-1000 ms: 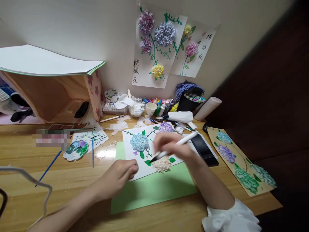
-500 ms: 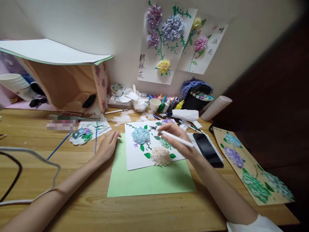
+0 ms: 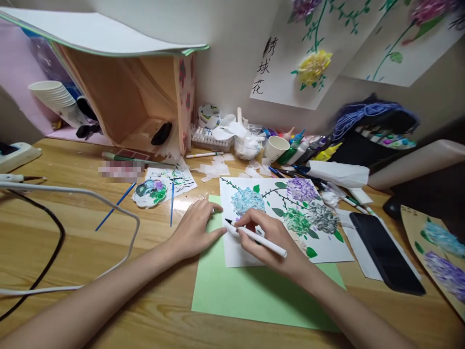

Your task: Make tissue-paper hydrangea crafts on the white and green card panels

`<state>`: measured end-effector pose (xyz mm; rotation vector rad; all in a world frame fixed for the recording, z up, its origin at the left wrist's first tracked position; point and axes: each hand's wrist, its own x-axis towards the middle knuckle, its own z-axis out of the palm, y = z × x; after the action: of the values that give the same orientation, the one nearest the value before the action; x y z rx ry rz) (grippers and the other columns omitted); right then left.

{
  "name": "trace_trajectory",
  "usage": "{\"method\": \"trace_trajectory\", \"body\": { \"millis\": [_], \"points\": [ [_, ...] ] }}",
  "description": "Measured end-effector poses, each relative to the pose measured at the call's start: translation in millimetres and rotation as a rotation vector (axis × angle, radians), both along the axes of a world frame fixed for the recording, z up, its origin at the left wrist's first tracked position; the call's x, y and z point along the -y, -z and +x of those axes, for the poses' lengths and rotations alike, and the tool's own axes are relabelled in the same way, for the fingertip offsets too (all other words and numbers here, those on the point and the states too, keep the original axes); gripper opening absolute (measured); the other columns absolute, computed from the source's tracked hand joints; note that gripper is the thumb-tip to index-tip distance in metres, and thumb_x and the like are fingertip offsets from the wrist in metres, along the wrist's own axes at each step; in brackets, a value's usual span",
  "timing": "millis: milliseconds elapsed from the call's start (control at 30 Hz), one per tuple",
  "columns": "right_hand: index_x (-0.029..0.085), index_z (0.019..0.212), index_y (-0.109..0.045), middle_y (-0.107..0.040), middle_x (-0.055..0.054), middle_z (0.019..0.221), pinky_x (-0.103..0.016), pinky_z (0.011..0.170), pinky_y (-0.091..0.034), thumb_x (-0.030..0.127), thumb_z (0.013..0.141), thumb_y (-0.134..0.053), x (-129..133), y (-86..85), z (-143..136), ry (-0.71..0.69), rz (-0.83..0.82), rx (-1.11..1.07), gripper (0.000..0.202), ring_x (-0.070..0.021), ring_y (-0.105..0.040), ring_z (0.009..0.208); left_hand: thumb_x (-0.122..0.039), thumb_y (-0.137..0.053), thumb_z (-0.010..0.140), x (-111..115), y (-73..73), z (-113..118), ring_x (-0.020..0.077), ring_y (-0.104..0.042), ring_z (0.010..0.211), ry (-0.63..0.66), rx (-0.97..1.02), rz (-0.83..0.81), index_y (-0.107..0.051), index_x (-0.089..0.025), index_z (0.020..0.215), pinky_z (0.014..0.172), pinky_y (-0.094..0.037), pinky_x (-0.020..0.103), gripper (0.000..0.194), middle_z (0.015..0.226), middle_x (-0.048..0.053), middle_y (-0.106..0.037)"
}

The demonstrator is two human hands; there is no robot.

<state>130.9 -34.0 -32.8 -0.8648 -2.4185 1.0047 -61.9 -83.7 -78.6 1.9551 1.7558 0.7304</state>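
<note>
A white pen with a dark tip (image 3: pixel 267 243) is pinched in my right hand (image 3: pixel 271 237), its tip over the left part of a white sheet. That sheet (image 3: pixel 234 252) bears textured blue, purple, green and grey flowers with green leaves. My right hand partly hides a cream flower (image 3: pixel 298 241). Under the sheet lies green paper (image 3: pixel 232 293). With fingers apart and nothing held, my left hand (image 3: pixel 198 225) rests at the left edge of both papers.
A phone (image 3: pixel 387 252) lies on white paper at the right. Left are a paint palette (image 3: pixel 149 191), blue brushes and cables (image 3: pixel 119 194). Behind stand a paper cup (image 3: pixel 278 148), paint bottles (image 3: pixel 296 148) and an open box (image 3: pixel 145 97).
The view has shifted left and closer. My right hand has lowered the pen from above the flowers to the sheet's left part. The thumb of my left hand now reaches the sheet's edge.
</note>
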Motion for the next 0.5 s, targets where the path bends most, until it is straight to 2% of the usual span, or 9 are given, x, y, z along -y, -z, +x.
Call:
{"method": "trace_trajectory", "body": {
  "millis": [200, 500],
  "points": [
    [0.018, 0.082, -0.051, -0.054, 0.000, 0.074, -0.025, 0.061, -0.036, 0.014, 0.079, -0.051, 1, 12.2, -4, 0.003, 0.050, 0.038, 0.005, -0.0130, -0.050, 0.066, -0.038, -0.059, 0.079, 0, 0.2, 0, 0.0227, -0.049, 0.090, 0.006, -0.024, -0.014, -0.051, -0.020, 0.105, 0.078, -0.040, 0.036, 0.033, 0.095, 0.005, -0.054],
    [0.018, 0.081, -0.052, -0.055, 0.000, 0.073, -0.025, 0.061, -0.036, 0.014, 0.079, -0.051, 0, 13.4, -2, -0.019, 0.083, 0.060, 0.005, -0.0136, -0.050, 0.067, -0.039, -0.058, 0.079, -1, 0.4, 0, 0.0226, -0.049, 0.088, 0.022, -0.053, -0.017, -0.051, -0.019, 0.106, 0.077, -0.039, 0.036, 0.034, 0.093, 0.005, -0.053]
  ]
}}
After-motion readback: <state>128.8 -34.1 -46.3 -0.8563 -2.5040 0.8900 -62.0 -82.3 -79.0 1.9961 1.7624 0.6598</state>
